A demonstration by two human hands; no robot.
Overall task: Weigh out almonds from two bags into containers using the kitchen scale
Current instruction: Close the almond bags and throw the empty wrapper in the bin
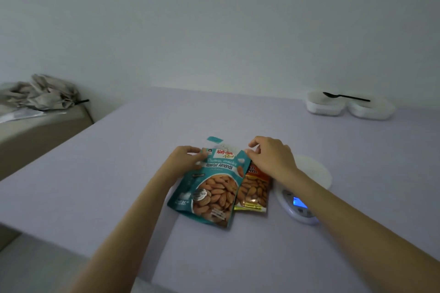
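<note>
Teal almond bag [214, 188]: I am pinching its top corners in left grip [188, 158] and right grip [271, 157], risking spilled nuts if it pops open.

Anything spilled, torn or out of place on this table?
No almonds spilled. A teal strip, seemingly torn off, lies loose behind the teal bag, whose top the left hand and right hand pinch. That bag partly covers the orange bag.

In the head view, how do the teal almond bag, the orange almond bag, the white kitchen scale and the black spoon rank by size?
1. teal almond bag
2-3. white kitchen scale and orange almond bag: unsure, both partly hidden
4. black spoon: smallest, but also farthest away
</note>
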